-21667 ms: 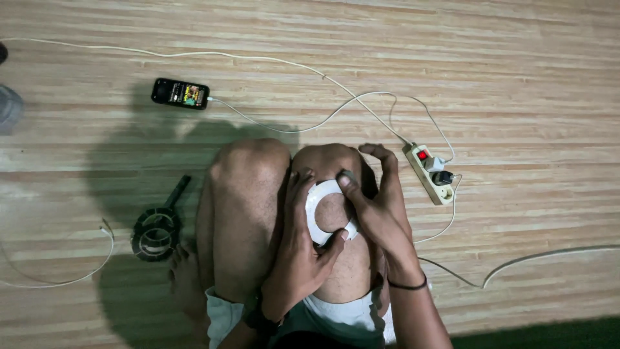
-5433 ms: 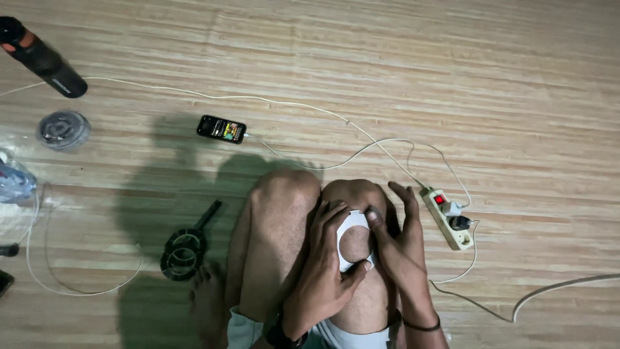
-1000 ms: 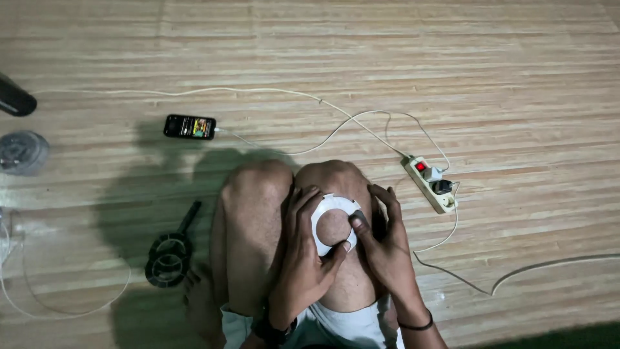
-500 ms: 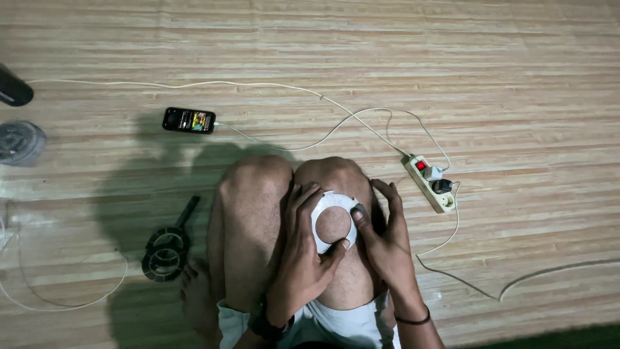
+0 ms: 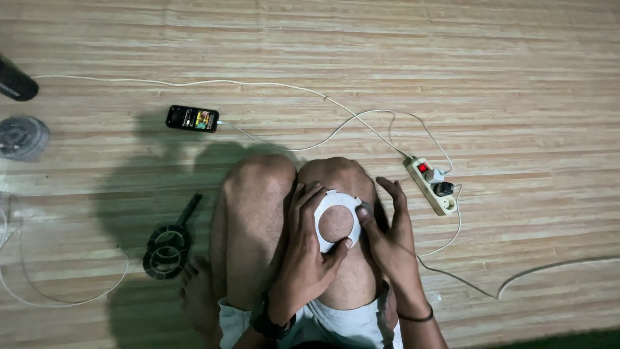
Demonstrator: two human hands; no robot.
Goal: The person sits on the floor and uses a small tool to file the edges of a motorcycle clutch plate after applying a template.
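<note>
White ring (image 5: pixel 336 220) lies flat on my right knee (image 5: pixel 336 187), knees drawn up together. My left hand (image 5: pixel 310 258) clasps its near-left rim, thumb under the lower edge, fingers spread over the top. My right hand (image 5: pixel 387 239) presses the ring's right edge with thumb and fingertips.

Around me on the wooden floor (image 5: pixel 504 77): one phone (image 5: pixel 192 119), lit, on a white cable (image 5: pixel 290 139) running to one power strip (image 5: pixel 431 186) just right of my knee, two plugs in it. One black ringed tool (image 5: pixel 169 245) to the left. One clear round lid (image 5: pixel 22 137) and one dark cylinder (image 5: pixel 16 83) at the far left edge. My knees hide the floor beneath them.
</note>
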